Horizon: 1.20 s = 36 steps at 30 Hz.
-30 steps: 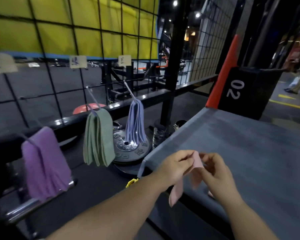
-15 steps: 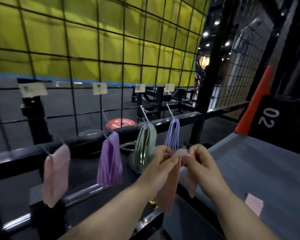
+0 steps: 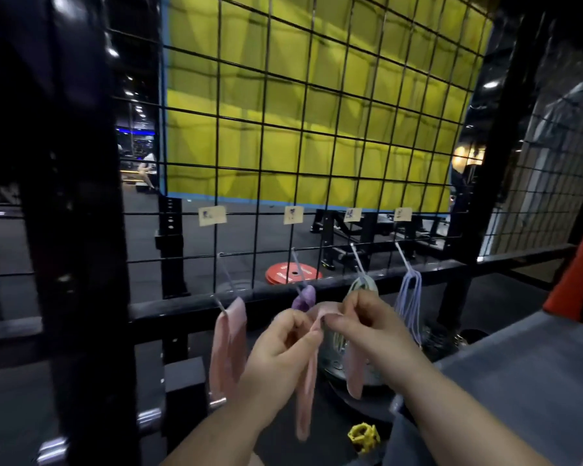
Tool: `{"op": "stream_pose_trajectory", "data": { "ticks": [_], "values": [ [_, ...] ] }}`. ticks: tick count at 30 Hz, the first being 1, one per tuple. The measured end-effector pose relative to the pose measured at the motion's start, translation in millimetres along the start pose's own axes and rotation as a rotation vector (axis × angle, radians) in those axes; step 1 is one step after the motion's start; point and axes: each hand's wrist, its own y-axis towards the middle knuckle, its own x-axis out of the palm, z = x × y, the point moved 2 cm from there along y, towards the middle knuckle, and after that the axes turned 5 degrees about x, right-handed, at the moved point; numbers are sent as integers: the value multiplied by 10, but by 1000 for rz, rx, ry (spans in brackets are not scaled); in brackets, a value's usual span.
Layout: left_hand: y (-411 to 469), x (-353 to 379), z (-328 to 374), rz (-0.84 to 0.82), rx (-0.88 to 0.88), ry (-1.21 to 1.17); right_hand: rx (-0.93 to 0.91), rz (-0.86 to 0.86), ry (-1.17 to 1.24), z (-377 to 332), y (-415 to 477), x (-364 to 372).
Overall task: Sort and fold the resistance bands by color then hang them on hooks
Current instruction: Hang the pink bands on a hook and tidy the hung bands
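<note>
Hands pinch one pink band (image 3: 308,391) at its top, left hand (image 3: 276,351) and right hand (image 3: 367,327) close together, ends hanging. Band held before grid (image 3: 283,163), beside hung pink bands (image 3: 228,348); purple bands (image 3: 304,297), green bands (image 3: 364,285) and lilac bands (image 3: 409,304) hang behind.

Nothing here can be read with certainty. Four small paper tags (image 3: 212,215) hang in a row on the wire grid (image 3: 317,129), one above each of the hooks (image 3: 355,260). Each bears a small blue mark, too blurred to make out. The red weight plate (image 3: 293,273) on the floor behind the grid carries pale lettering, also too small to read.
</note>
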Motion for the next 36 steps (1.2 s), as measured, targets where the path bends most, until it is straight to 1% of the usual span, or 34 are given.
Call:
{"op": "stream_pose_trajectory", "data": {
  "ticks": [2, 4, 6, 9, 10, 12, 15, 18, 24, 28, 32, 36],
  "values": [
    [-92, -190, 85, 94, 49, 89, -18, -69, 2, -69, 30, 116],
    [-131, -389, 130, 132, 79, 229, -39, -137, 33, -127, 74, 246],
    [-124, -575, 130, 198, 103, 287, -50, -172, 40, -172, 134, 385],
    [-115, -855, 77, 387, 185, 320, -76, -230, 56, -250, 239, 603],
    [-128, -919, 98, 430, 220, 348, -85, -239, 39, -267, 278, 670],
    [-144, -1021, 122, 488, 247, 323, -98, -247, 9, -301, 346, 784],
    [-120, -1106, 148, 559, 226, 273, -118, -232, -39, -368, 435, 920],
    [-77, -1144, 156, 651, 209, 307, -160, -201, -100, -450, 495, 1013],
    [-48, -1150, 31, 682, 105, 471, -133, -146, -201, -413, 625, 1127],
    [-15, -1088, 47, 694, 115, 452, -91, -151, -139, -331, 707, 1190],
    [-15, -1049, -38, 654, 45, 409, -76, -171, -125, -264, 744, 1206],
    [-11, -1037, -91, 630, 64, 443, -56, -191, -133, -180, 755, 1199]
  ]
}}
